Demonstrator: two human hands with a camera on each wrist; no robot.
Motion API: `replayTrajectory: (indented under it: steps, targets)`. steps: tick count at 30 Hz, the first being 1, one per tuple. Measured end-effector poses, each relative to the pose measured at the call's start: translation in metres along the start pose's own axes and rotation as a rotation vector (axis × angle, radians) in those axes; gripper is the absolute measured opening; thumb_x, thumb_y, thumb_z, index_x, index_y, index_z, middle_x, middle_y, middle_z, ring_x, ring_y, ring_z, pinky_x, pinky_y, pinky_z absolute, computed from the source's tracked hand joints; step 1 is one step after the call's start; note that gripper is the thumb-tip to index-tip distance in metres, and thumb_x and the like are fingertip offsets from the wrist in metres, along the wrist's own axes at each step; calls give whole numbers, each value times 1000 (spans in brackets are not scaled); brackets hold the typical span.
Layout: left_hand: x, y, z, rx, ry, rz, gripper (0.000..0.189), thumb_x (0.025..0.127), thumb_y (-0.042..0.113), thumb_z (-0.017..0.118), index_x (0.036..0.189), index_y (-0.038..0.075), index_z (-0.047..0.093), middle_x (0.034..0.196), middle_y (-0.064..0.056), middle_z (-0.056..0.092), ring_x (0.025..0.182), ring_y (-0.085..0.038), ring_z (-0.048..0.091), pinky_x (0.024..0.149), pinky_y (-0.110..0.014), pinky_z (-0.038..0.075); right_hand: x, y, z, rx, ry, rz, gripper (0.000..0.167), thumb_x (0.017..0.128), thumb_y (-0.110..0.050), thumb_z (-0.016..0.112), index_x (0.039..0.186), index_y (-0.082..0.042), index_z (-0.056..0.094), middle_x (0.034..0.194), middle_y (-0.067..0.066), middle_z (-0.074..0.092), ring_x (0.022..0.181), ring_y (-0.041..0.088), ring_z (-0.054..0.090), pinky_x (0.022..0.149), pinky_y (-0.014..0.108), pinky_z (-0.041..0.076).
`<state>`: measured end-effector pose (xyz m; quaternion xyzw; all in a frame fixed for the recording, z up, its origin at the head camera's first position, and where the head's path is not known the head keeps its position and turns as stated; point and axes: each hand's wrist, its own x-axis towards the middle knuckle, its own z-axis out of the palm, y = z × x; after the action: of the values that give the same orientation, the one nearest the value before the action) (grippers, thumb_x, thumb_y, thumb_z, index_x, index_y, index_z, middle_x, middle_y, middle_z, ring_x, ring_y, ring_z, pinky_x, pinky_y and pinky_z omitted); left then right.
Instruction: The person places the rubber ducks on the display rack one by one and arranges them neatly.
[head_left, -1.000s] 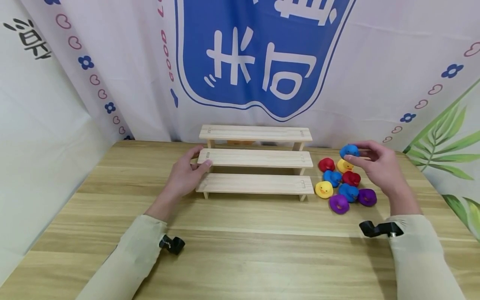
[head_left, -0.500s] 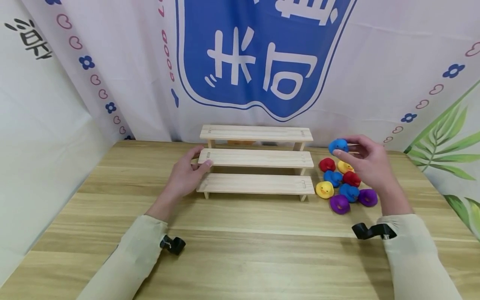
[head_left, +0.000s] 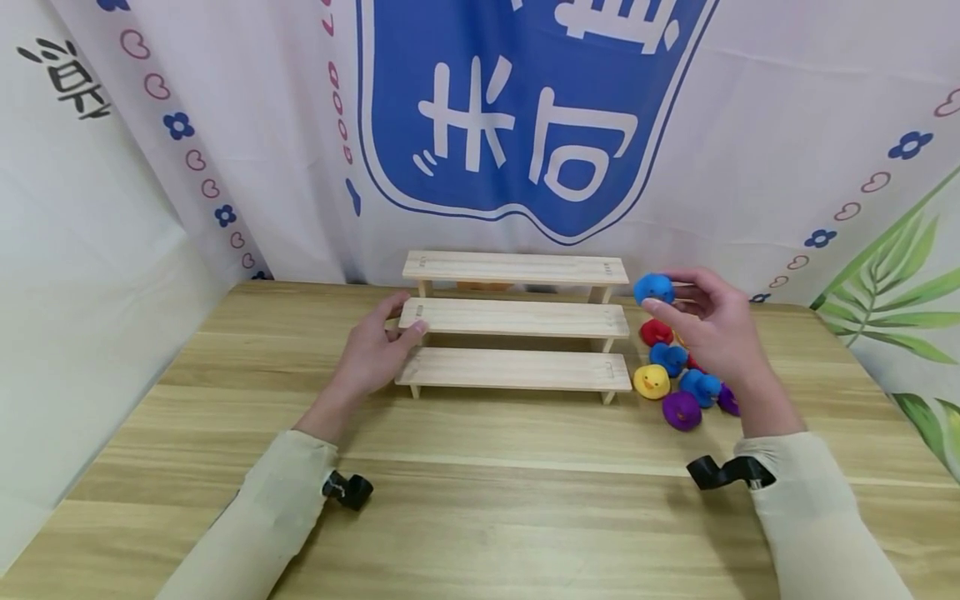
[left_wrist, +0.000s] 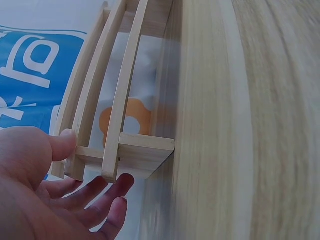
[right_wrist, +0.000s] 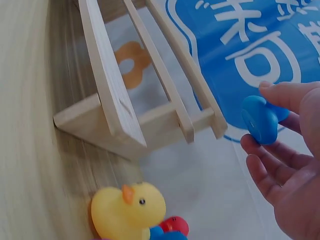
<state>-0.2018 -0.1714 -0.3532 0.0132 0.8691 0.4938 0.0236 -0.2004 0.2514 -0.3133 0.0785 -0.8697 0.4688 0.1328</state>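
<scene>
Blue duck [head_left: 654, 288], small, smooth and rounded, sits pinched in the right hand [head_left: 712, 329] at 3 o'clock of the wooden shelf [head_left: 514, 319]; left hand [head_left: 371, 354] grips its left end.

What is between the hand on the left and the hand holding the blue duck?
In the head view, the three-step wooden shelf lies between them: the left hand holds its left end, the right hand lifts the blue rubber duck past its right end.
</scene>
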Motion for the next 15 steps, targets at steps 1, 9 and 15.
replayTrajectory:
  steps: [1, 9, 15]
  targets:
    - [0, 0, 0, 0, 0, 1, 69, 110, 33, 58, 169, 14, 28, 168, -19, 39, 134, -38, 63, 98, -45, 61, 0, -1, 2, 5, 0, -10, 49, 101, -33, 75, 141, -6, 62, 127, 1, 67, 109, -3, 63, 91, 3, 50]
    - [0, -1, 0, -1, -1, 5, 69, 110, 33, 58, 169, 14, 28, 167, -19, 39, 136, -39, 62, 101, -49, 60, -1, -12, 13, 33, 1, -58, 44, 101, -27, 75, 137, -5, 65, 122, -5, 67, 108, -1, 64, 91, 5, 51]
    - [-1, -1, 0, -6, -1, -5, 68, 110, 34, 58, 169, 16, 28, 167, -18, 39, 137, -38, 62, 100, -47, 60, -2, -21, 21, 63, -15, -96, 40, 100, -19, 75, 136, -3, 66, 123, 2, 67, 107, 0, 65, 91, 6, 52]
